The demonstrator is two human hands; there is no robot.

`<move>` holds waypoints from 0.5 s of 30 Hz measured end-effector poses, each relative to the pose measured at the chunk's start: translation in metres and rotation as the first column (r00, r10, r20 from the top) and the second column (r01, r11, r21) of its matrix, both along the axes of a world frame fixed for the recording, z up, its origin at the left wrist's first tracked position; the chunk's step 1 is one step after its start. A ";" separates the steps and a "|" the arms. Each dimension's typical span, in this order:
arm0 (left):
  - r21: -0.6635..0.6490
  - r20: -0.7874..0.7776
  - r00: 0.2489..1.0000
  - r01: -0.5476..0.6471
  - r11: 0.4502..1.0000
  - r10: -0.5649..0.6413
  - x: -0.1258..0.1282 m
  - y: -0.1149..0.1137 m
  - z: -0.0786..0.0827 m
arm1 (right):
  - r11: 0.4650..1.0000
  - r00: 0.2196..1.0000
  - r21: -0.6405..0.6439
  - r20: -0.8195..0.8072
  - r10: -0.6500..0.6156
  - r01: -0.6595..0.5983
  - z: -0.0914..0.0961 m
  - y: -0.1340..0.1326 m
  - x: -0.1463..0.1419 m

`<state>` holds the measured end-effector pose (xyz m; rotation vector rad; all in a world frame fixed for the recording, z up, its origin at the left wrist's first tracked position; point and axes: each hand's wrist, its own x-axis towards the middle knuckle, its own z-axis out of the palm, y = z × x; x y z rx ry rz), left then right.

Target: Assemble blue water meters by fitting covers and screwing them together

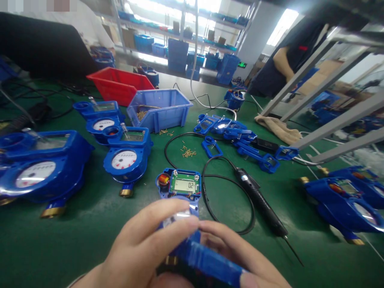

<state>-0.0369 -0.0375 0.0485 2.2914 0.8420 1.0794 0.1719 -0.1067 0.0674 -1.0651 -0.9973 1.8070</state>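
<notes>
Just in front of me lies a blue water meter (195,206) with its top open, showing a green circuit board and a lit display (184,185) beside a copper-wound coil (163,181). Over its near part, my left hand (150,236) curls its fingers on the upper end of a blue plastic cover (210,256). My right hand (237,248) grips the same cover from the right, with its thumb near the lower end. The fingertips of both hands meet. The hands hide much of the cover and the meter's dial.
Blue water meters (127,158) stand on the left and others (342,200) on the right. A black electric screwdriver (261,200) with a coiled cable lies right of centre. Loose brass screws (188,153), blue covers (213,147), a blue bin (163,110) and a red bin (117,86) are farther back.
</notes>
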 end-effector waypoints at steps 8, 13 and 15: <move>-0.780 0.154 0.937 -0.081 0.620 0.315 0.019 0.067 -0.049 | 0.867 0.903 0.395 0.170 -0.394 0.304 0.004 0.058 0.030; -0.892 0.343 0.897 0.218 0.395 0.280 0.024 0.072 -0.057 | 0.817 0.867 0.447 0.158 -0.473 0.364 0.006 0.094 0.021; -0.888 0.327 0.891 0.176 0.425 0.315 0.020 0.068 -0.058 | 0.807 0.879 0.451 0.094 -0.468 0.381 0.004 0.100 0.016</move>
